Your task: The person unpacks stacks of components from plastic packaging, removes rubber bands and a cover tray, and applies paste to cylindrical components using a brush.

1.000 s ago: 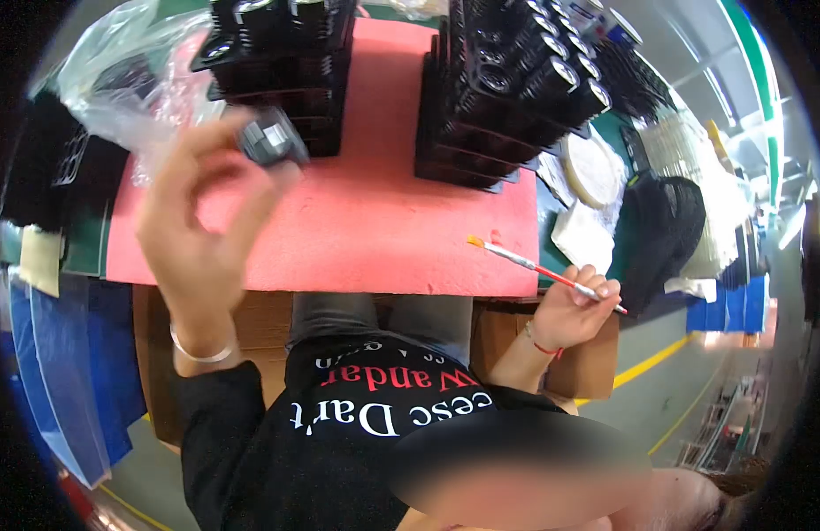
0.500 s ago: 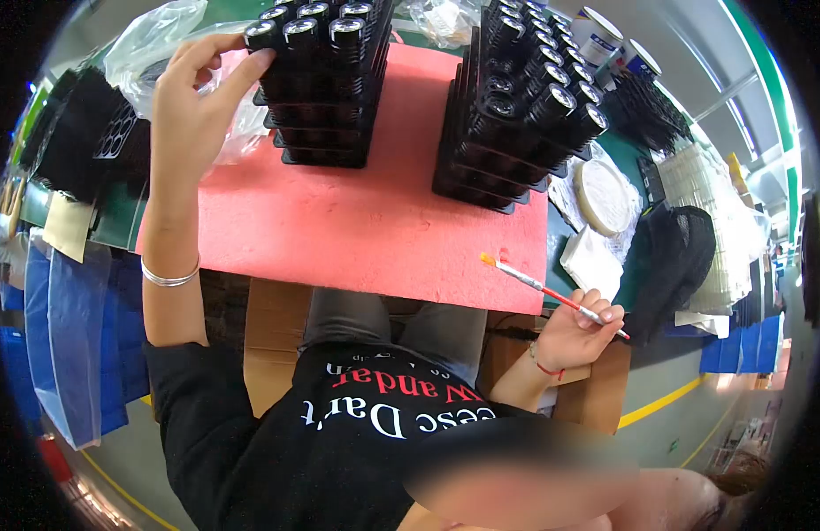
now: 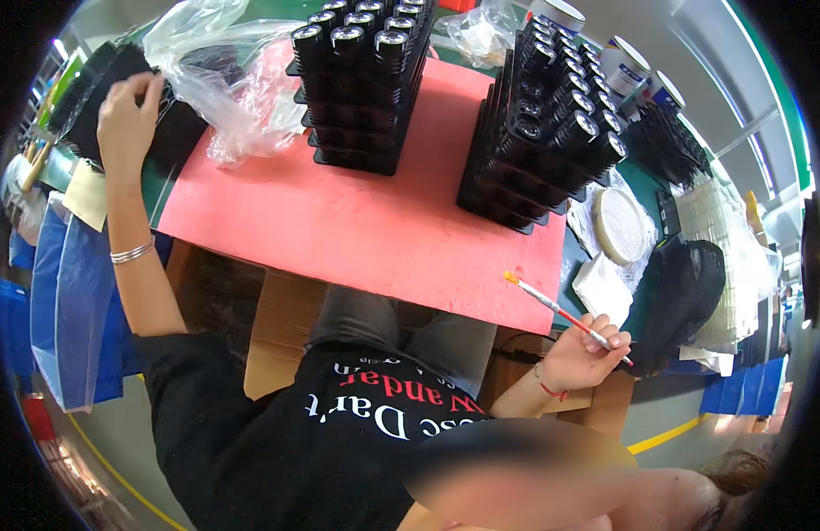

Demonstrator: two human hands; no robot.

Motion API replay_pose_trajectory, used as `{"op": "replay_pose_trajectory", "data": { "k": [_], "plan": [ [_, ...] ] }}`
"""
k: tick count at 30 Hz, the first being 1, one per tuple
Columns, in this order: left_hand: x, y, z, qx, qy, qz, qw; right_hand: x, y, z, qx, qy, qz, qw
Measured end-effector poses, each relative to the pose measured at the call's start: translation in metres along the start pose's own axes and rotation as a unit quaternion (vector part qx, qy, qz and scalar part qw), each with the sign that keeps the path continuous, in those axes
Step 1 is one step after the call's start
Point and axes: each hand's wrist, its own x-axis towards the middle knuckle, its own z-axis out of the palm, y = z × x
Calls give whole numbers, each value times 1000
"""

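Observation:
My left hand (image 3: 127,119), a silver bangle at its wrist, is over a stack of black plastic trays (image 3: 87,97) at the far left. Its fingers are loosely curled and slightly apart, with nothing visible in them. My right hand (image 3: 582,356) is closed around a thin paintbrush (image 3: 565,317) with a red and silver handle. The yellowish bristles point up and left over the pink mat (image 3: 410,239). Two stacks of black trays stand on the mat: a left stack (image 3: 357,115) and a right stack (image 3: 507,168), both topped with shiny-ended black cylinders.
Crumpled clear plastic bags (image 3: 229,106) lie beside the left stack. At the right are a round roll of tape (image 3: 620,226), white wipes (image 3: 603,288) and black netting (image 3: 689,283). Cans (image 3: 624,66) stand behind the right stack. A cardboard box (image 3: 282,327) is below the table edge.
My left hand has left a cylinder on the left tray stack and moved left to the black trays. The right hand still holds the paintbrush; the view has shifted slightly.

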Motion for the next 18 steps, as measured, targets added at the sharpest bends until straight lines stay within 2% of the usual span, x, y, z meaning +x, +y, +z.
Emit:
{"op": "replay_pose_trajectory", "data": {
  "k": [2,4,9,11,15,17,18],
  "plan": [
    [-14,-10,1,45,-69,33,996,1,1,2,-3,-3,-1,1000],
    [-23,-8,-3,48,-157,-7,986,0,1,2,1,-10,-3,1000],
    [-25,-11,-2,99,-137,38,985,0,1,1,3,-2,-3,1000],
    [-21,-12,0,136,-144,90,976,0,1,0,4,-3,-1,1000],
    [0,-13,-2,127,-105,134,977,-1,1,-1,-25,39,-3,999],
    [15,-24,2,133,-113,162,971,-1,1,1,-25,48,0,999],
    [23,-26,1,178,-126,161,963,0,1,3,-25,52,-2,998]
  ]
}}
